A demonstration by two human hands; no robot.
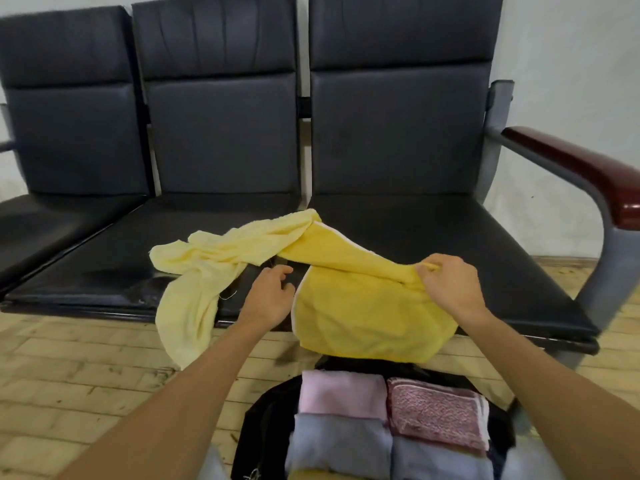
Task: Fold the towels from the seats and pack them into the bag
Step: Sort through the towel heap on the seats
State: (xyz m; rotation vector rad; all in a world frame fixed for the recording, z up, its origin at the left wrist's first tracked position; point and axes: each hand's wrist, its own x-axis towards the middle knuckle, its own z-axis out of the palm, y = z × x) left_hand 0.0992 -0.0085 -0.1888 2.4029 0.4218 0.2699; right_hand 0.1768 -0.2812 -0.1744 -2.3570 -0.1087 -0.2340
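A bright yellow towel (360,306) with a white edge drapes over the front of the right seat (450,237). My right hand (450,289) pinches its upper edge and lifts it. My left hand (270,296) hovers by the towel's left edge with fingers loosely curled, holding nothing. A pale yellow towel (207,265) lies crumpled on the middle seat (104,268) and hangs over its front. Below, an open black bag (263,420) holds several folded towels: pink (343,393), dusty rose (436,414) and grey-blue (339,441).
Three black padded seats stand in a row against a white wall. A grey metal armrest with a dark red top (588,174) flanks the right seat. The floor (69,375) is pale wood-look planks.
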